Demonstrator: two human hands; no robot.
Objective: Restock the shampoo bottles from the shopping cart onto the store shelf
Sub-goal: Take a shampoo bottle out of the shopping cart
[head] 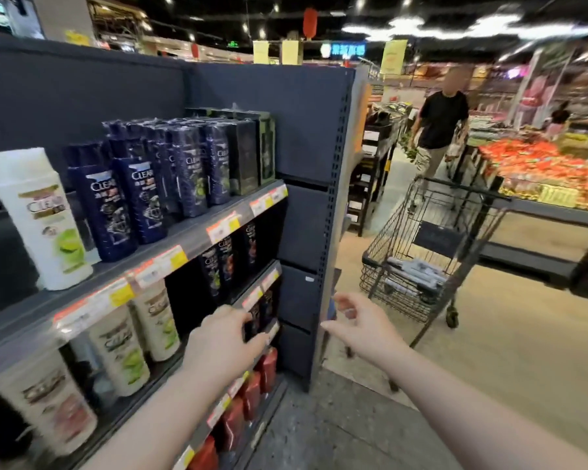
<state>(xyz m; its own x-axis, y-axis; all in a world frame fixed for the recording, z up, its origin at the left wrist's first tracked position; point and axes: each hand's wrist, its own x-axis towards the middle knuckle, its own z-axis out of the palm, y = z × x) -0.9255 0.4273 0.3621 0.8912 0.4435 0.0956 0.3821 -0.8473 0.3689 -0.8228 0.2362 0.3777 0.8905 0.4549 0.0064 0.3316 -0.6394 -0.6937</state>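
The dark store shelf (pixel 197 239) on my left carries a white shampoo bottle (pixel 45 218) and several dark blue shampoo bottles (pixel 140 195) on its upper board. More white, dark and red bottles fill the boards below. My left hand (pixel 223 344) hangs in front of the lower boards, fingers relaxed, holding nothing. My right hand (pixel 360 325) reaches toward the aisle with loosely curled fingers, also holding nothing. The wire shopping cart (pixel 431 252) stands past the shelf end, with grey packs lying in its basket.
A person in a black shirt (pixel 442 120) walks in the aisle behind the cart. A display of red and orange goods (pixel 550 174) runs along the right. The shelf's end panel (pixel 323 266) stands between my hands and the cart.
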